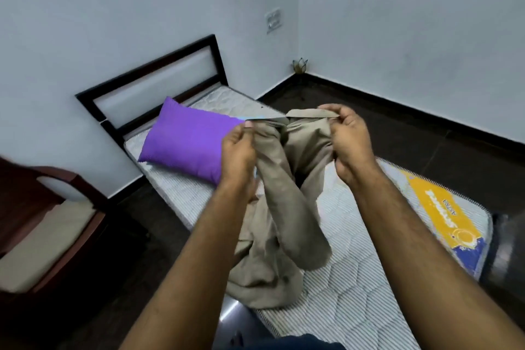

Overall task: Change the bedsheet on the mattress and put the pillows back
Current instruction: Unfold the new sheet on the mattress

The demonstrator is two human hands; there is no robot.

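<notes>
Beige cloth was what you had in both hands: the bedsheet (pixel 287 207), all bunched up. Your left hand (pixel 238 150) had its fingers curled tight round one gathered part of the sheet's top edge. Your right hand (pixel 348 136) pinched the edge too, with the thumb and fingers folded over a flat strip of it. You held both hands up in front of you, near each other, with the edge pulled between them. The rest of the sheet hung down in thick folds, and its bottom lay in a heap on the mattress (pixel 355 287). The mattress was bare, white with thin grey stripes, and it had a yellow and blue label (pixel 451 216) near its far right corner. A purple pillow (pixel 187 139) lay on the mattress near the dark headboard (pixel 153 77), just to the left of your left hand. A wooden chair (pixel 42 221) with a cream seat stood on the dark floor at the left.
</notes>
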